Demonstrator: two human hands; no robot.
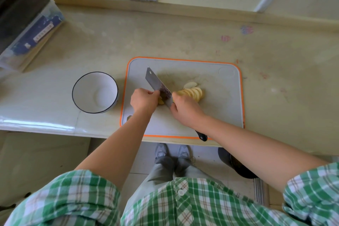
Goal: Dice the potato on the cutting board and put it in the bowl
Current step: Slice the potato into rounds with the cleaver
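the potato (161, 101) lies on the cutting board (220, 97), and only a small yellow end of it shows, tucked under the left grip (145, 100). that grip's fingers are curled down over the end, most likely to pin it and keep the fingertips back from the edge. just on the far side of that grip from the bowl stands the knife (157, 83), its broad blade running away from the person, down into the potato between the two grips. the right grip (185, 110) is wrapped tight round the handle up near the blade, which gives control for thin cuts. the black butt of the handle pokes out behind its wrist, over the board's near edge. beyond the right grip, on its outer side, the slices (193, 93) lean on one another in a fanned row, with a loose one just past them. they fall there as the blade leaves them, and they look like rounds, not dice, so cross-cuts are likely to come. the bowl (88, 86) sits on the desk (165, 38) outside the left grip, just off the board's edge, with nothing visible in it. it is handy for scraping in, though the left forearm lies between it and the slices. far past the left grip, at the desk's corner, a clear plastic box (33, 29) holds dark things, well apart from the work.
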